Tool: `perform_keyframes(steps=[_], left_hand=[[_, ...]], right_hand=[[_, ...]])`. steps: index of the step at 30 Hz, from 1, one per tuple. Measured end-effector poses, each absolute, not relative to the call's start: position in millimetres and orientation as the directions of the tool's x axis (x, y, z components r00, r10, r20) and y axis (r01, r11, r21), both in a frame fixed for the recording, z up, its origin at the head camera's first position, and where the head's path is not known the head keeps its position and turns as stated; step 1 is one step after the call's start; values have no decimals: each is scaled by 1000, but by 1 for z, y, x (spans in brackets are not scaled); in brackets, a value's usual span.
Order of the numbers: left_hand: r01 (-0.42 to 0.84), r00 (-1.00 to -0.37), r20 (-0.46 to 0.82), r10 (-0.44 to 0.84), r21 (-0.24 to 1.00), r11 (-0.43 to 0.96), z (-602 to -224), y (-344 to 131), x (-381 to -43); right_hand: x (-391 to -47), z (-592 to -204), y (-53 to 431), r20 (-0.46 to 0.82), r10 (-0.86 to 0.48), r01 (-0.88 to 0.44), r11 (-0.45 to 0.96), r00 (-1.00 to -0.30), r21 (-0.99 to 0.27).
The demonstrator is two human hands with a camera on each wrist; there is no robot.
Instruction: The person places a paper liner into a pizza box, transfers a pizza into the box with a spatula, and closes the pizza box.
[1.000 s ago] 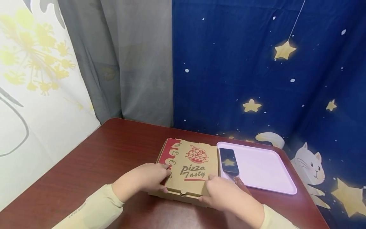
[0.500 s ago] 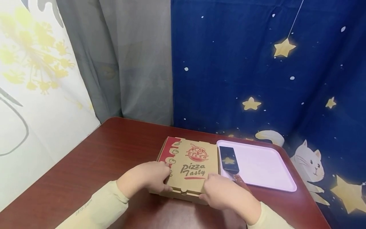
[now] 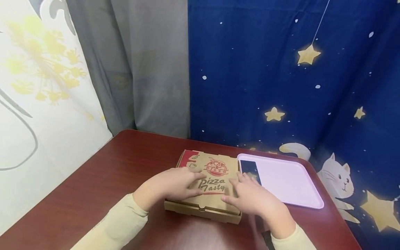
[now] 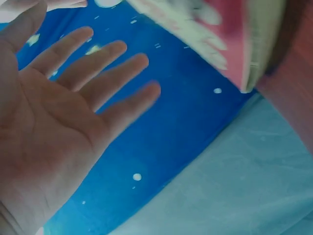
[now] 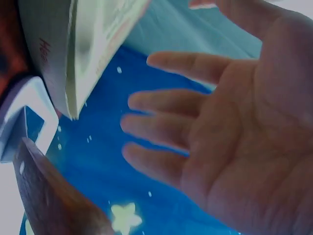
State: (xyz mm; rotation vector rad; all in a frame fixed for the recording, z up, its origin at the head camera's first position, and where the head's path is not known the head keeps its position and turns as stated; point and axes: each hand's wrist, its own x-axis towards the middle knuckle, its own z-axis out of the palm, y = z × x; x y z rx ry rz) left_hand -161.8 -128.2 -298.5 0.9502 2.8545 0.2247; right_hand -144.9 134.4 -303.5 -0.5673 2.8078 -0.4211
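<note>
A closed cardboard pizza box lies flat on the table in the head view, its printed lid facing up and its front tab at the near edge. Above the lid's left part is my left hand, palm down with fingers extended. My right hand hovers over the box's right edge, fingers spread. Both wrist views show bare palms: the left hand and right hand hold nothing, and a gap separates each from the box.
A pale pink tray lies to the right of the box. On its left side rests a shiny rectangular metal blade, partly hidden by my right hand; its wooden handle shows in the right wrist view. Curtains hang behind the table.
Both hands have let go of the box's front corners and lifted, moving up and away from me over the lid. The box lid stays closed and in place.
</note>
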Motion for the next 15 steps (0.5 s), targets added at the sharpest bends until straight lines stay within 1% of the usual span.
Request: perform_keyframes(steps=[4,8,11,15], left_hand=[[567,-816,5,578,202,799,-286,-119,-159],[531,-844,56,534,239,813,-280,-115,-155],[481,-874,70,481,263,836,-285,-116,-153],[398,-917,94,387,244,884,-299,-122,-153]], right_hand=[[-145,-301,140,-137,-325,-278,919,-936,-278],[-145,-301,147,-106,-276,-235,926,-955,-295],[-142,-302,154,-95,-241,-199,924,-966,-325],[-140,-304,161,-77,-205,-163,916,-976,-366]])
